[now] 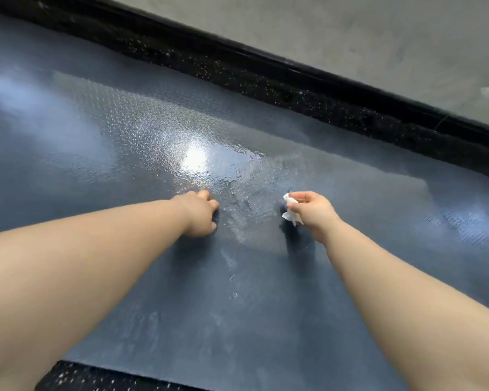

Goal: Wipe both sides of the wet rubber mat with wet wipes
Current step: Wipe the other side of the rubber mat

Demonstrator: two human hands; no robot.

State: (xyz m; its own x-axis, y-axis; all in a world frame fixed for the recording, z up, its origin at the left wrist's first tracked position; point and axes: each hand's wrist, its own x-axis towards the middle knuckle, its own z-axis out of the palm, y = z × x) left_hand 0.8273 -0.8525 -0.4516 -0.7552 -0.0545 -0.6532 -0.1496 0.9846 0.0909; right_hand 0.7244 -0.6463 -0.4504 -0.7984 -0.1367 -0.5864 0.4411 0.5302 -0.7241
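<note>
A blue-grey rubber mat [237,320] is seen spread flat on a black speckled counter [266,80], which shows as a band along the mat's far edge and again as a strip at the near edge. The mat's diamond texture is picked out by glare. A wet, glossy patch [209,165] is noted on the mat's middle, just beyond both hands, with a bright reflection in it. Thin streaks of water are seen trailing toward the near edge between the two forearms. The left hand [201,214] is rested on the mat at the near rim of the wet patch, with fingers curled under against the surface; nothing held in it can be made out. The right hand [314,213] is placed to the right of it, well apart, with the wet patch's tail lying between them. A crumpled white wet wipe [290,210] is pinched in the right hand's fingers and thumb, its loose end hanging just over the mat; whether the wipe touches the surface cannot be told. A dull grey surface [350,38] is seen beyond the counter.
</note>
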